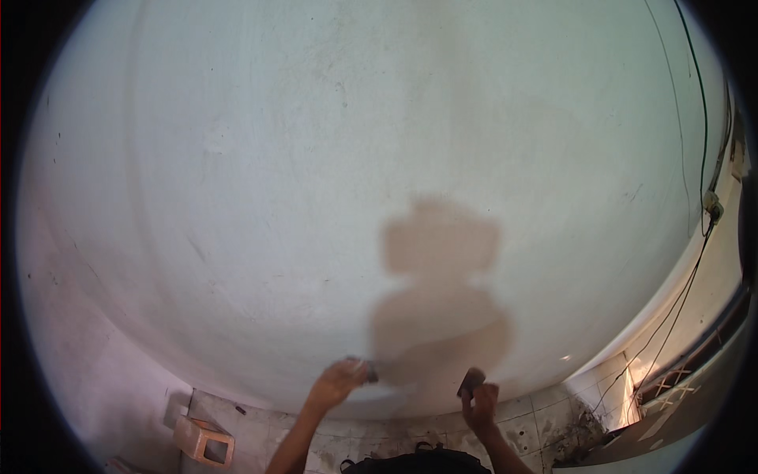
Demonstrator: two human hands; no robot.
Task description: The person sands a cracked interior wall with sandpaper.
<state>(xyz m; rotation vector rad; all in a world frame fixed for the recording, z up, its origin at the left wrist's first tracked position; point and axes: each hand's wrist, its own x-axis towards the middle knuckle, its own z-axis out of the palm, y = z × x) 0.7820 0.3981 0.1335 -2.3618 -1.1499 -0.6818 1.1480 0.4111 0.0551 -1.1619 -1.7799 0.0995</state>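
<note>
In front of me stands a pale painted wall point(284, 178) with faint smudges, scuffs and small dark specks. My left hand point(337, 385) is raised at the lower part of it, fingers closed around a small dark object point(372, 372) that is mostly hidden by the hand. My right hand point(482, 406), further right, grips a dark brown, flat-looking piece point(472, 381), possibly sandpaper, with its upper end sticking out above the fingers. Whether either piece touches the wall is hard to tell. The shadow of my head and shoulders point(441, 284) falls on the wall between and above the hands.
A hollow, worn orange-brown stool point(198, 443) stands in the lower left corner. Stained floor tiles point(249, 426) run along the wall's foot. Dark cables point(700, 101) hang at the right by an electrical fitting point(712, 207). A large panel point(657, 429) leans at lower right.
</note>
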